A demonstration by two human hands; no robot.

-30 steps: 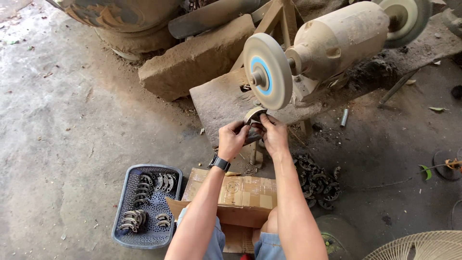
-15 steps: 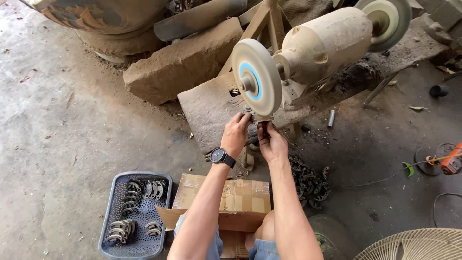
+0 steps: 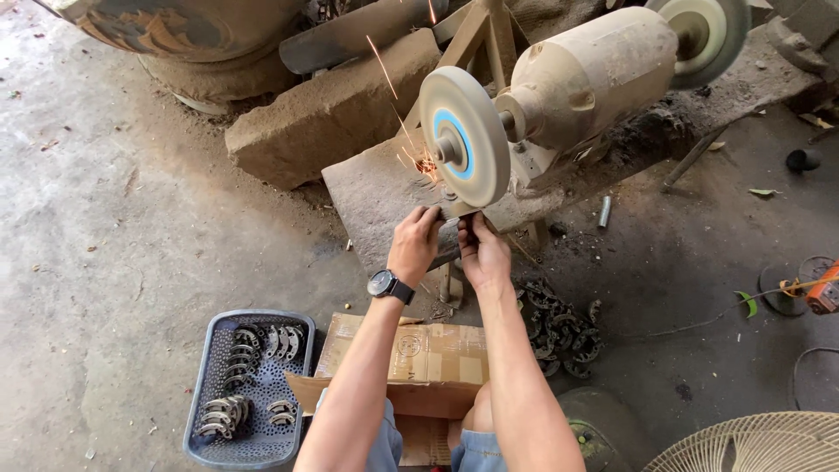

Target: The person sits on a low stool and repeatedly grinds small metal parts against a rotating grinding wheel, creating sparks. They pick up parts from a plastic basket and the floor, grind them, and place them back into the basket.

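My left hand (image 3: 416,244), with a black watch on the wrist, and my right hand (image 3: 480,249) together grip a small curved metal part (image 3: 454,210). The part is pressed up against the lower edge of the white grinding wheel (image 3: 463,135) with a blue centre. Orange sparks (image 3: 404,144) fly up and to the left from the contact point. The wheel sits on a dusty bench grinder motor (image 3: 594,74), which has a second wheel (image 3: 703,26) at its far end. Most of the part is hidden by my fingers.
A grey perforated basket (image 3: 210,411) at lower left holds several curved metal parts. A cardboard box (image 3: 419,358) lies over my knees. A dark pile of similar parts (image 3: 559,328) lies right of my arm. A stone block (image 3: 332,109) and a fan guard (image 3: 752,446) are nearby.
My hands have risen from below the wheel and brought the metal part against the wheel's edge. Sparks now fly where there were none before.
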